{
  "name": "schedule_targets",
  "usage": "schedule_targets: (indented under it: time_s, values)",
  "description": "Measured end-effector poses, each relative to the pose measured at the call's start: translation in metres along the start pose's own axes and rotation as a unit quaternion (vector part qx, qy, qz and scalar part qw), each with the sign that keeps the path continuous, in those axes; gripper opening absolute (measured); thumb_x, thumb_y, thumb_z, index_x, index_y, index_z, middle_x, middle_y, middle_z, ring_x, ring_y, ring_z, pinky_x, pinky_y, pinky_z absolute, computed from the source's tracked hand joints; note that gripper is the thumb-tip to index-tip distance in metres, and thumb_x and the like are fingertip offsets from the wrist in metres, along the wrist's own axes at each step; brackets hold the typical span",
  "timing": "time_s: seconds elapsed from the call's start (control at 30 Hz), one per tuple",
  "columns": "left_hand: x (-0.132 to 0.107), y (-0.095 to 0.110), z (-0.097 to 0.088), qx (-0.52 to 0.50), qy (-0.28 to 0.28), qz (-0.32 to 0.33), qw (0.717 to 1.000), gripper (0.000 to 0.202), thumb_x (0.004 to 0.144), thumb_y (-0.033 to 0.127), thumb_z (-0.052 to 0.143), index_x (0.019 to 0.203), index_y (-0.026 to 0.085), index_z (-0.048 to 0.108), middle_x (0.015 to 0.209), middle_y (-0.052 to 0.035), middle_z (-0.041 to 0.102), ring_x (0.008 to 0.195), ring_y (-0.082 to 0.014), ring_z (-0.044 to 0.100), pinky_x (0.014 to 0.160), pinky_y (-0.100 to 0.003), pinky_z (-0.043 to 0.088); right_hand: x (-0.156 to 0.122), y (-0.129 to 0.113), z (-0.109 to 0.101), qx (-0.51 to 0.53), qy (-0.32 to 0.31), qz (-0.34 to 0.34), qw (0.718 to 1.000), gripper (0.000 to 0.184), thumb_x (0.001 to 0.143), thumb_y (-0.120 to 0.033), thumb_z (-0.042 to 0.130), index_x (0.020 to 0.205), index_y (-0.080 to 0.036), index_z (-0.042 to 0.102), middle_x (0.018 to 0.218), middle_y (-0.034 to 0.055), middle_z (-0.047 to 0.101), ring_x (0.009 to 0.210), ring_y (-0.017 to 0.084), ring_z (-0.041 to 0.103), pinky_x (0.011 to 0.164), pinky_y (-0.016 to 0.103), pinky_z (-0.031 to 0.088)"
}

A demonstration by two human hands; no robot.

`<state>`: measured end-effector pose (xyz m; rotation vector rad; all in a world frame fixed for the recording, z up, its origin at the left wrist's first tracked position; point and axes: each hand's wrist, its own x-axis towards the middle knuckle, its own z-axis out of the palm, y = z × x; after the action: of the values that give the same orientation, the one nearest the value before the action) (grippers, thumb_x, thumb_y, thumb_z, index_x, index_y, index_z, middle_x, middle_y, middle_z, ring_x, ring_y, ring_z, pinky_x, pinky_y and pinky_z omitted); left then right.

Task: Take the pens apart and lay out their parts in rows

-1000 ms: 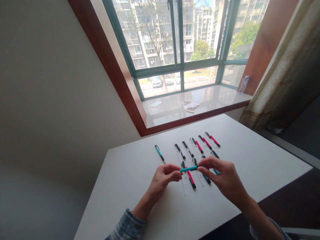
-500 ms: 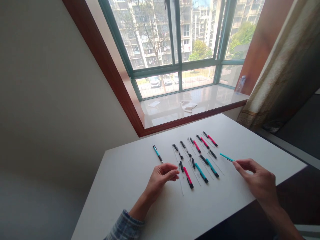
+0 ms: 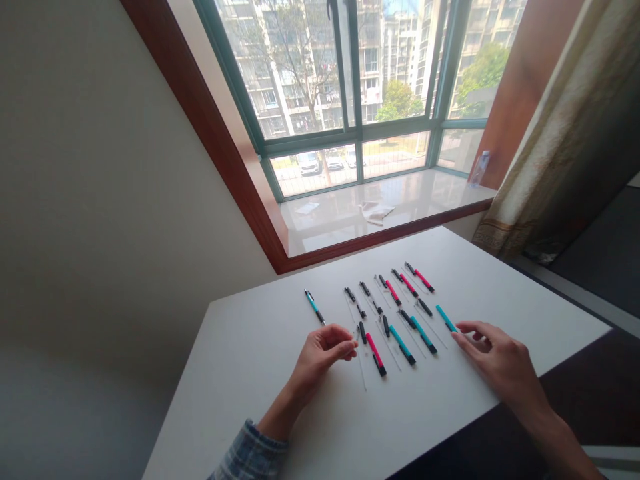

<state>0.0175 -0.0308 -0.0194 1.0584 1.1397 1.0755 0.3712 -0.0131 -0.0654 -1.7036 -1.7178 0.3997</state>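
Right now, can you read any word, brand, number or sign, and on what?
No text is readable.
The pens on the table: any print too small to read.
The bottle on the windowsill: any label blurred.
The cars outside: plates too small.

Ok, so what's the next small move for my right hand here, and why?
Probably lift your right hand straight off the teal barrel. The barrel already lies flat on the table, in line beside the teal and black pen at the right end of the near row, and your open fingertips only rest by its near end, so a sideways drag could knock it askew.
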Motion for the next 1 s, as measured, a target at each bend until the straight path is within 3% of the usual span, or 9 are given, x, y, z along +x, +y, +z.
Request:
schedule_targets:
  time_s: [0.3,0.67,0.83,1.0]
  values:
    - [0.0,0.002,0.001,0.014,0.001,-0.003,1.0,0.028,0.074,0.036,0.087,0.084,0.013,0.073,0.077,-0.0055,0.076,0.067,-0.0138,0.068,0.066,-0.023,0.052,0.003,0.0,0.011,0.024,-0.027,-0.036,0.999,0.034,0.092,-0.05,0.059,0.108,-0.024,0.074,0.112,0.0072,0.073,0.091,0.026,0.069,0.088,0.04,0.053]
    - [-0.004,0.005,0.002,0.002,-0.015,0.008,1.0,0.028,0.076,0.035,0.086,0.084,0.012,0.072,0.082,-0.0078,0.077,0.066,-0.0122,0.066,0.064,-0.023,0.052,0.002,-0.004,0.007,0.037,-0.023,-0.028,0.999,0.029,0.09,-0.05,0.065,0.105,-0.028,0.075,0.105,0.0031,0.074,0.087,0.024,0.069,0.084,0.038,0.054]
    - [-0.006,0.007,0.004,0.01,-0.027,-0.007,1.0,0.029,0.074,0.034,0.087,0.081,0.011,0.072,0.074,-0.0067,0.076,0.064,-0.0134,0.067,0.062,-0.023,0.052,-0.007,-0.046,0.005,0.09,0.012,-0.088,0.992,0.023,0.093,-0.047,0.065,0.1,-0.027,0.076,0.101,0.0041,0.075,0.089,0.025,0.068,0.081,0.037,0.054]
    - [-0.007,0.006,0.007,0.022,-0.072,-0.023,0.997,0.028,0.072,0.034,0.088,0.078,0.011,0.073,0.069,-0.006,0.075,0.061,-0.0133,0.066,0.061,-0.023,0.052,-0.025,-0.113,0.021,0.193,-0.083,-0.211,0.955,0.013,0.097,-0.031,0.064,0.1,-0.026,0.076,0.093,0.0039,0.075,0.092,0.022,0.067,0.081,0.034,0.055]
